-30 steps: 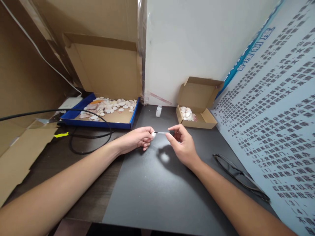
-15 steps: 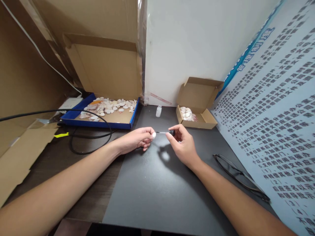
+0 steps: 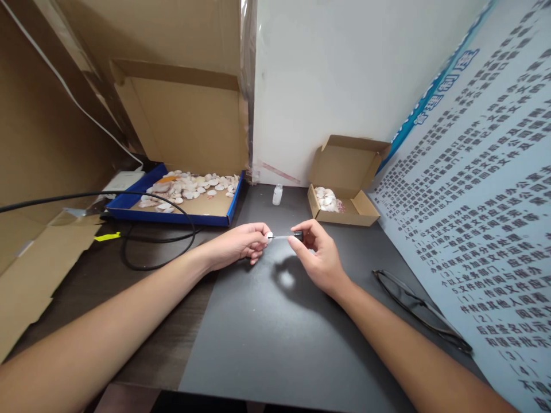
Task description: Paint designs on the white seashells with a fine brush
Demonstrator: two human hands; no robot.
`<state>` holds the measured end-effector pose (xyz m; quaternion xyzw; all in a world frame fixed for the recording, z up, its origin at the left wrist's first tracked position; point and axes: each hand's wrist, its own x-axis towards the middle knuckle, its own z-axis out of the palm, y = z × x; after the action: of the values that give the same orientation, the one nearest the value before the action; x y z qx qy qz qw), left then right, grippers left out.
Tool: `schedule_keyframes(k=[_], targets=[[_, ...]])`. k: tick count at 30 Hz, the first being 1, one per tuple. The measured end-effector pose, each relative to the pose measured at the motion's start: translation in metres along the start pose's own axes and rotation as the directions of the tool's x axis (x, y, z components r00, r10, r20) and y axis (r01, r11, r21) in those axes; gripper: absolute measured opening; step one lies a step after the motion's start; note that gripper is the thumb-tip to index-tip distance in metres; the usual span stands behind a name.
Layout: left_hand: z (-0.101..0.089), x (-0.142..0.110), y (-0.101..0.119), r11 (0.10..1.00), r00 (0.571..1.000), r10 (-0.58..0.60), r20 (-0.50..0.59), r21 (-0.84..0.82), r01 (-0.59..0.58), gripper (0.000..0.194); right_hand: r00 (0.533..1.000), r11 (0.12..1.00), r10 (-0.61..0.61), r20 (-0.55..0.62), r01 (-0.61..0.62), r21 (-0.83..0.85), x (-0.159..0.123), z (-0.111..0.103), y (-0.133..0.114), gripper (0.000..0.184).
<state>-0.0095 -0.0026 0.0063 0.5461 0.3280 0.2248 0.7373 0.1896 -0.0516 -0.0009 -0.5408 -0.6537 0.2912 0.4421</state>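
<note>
Between thumb and fingers, my left hand (image 3: 243, 244) pinches a small white shell (image 3: 269, 235). My right hand (image 3: 316, 252) grips the black cap of a thin-stemmed applicator brush (image 3: 282, 237), held level and pointing left. The dark brush tip meets the face of the shell. Both hands are above the dark grey mat (image 3: 258, 344). Behind them a small clear bottle with whitish contents (image 3: 277, 195) stands upright, with no cap on it.
At the back left a blue-edged cardboard box (image 3: 189, 219) holds many pale shells. A smaller open box (image 3: 348, 218) with shells stands at the right. Black glasses (image 3: 422, 310) lie near the printed sheet (image 3: 486, 229). A black cable (image 3: 142, 267) coils at left.
My right hand has shifted slightly left, bringing the brush tip from just beside the shell onto it. My left hand has stayed nearly still.
</note>
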Motion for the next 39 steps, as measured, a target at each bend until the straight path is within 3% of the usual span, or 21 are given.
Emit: schedule_keyframes(k=[6,11,23,29,33,39], targets=[[-0.001,0.0,-0.001,1.0,1.0,0.002,-0.001,0.003,-0.002,0.012,0.997,0.999,0.031,-0.067,-0.034,-0.041,0.001,0.0,0.0,0.041],[0.0,0.0,0.002,1.0,1.0,-0.005,-0.004,-0.004,0.005,0.011,1.0,1.0,0.002,0.023,-0.002,0.018,0.0,0.001,0.0,0.043],[0.003,-0.001,0.004,1.0,1.0,-0.013,-0.026,0.001,0.013,0.01,0.996,0.998,0.029,0.08,-0.033,0.049,-0.003,0.001,0.002,0.046],[0.002,-0.001,0.004,1.0,1.0,-0.015,-0.019,-0.002,0.015,0.011,0.996,0.998,0.05,-0.07,-0.053,-0.038,0.003,-0.002,0.002,0.044],[0.002,-0.002,0.004,1.0,0.999,-0.027,-0.018,-0.01,0.027,0.011,0.986,0.997,0.017,-0.163,-0.028,-0.066,0.026,-0.017,-0.005,0.047],[0.002,-0.002,0.004,1.0,1.0,-0.016,-0.024,-0.02,0.016,0.013,0.978,0.957,-0.129,-0.162,0.08,-0.28,0.095,-0.034,-0.022,0.039]])
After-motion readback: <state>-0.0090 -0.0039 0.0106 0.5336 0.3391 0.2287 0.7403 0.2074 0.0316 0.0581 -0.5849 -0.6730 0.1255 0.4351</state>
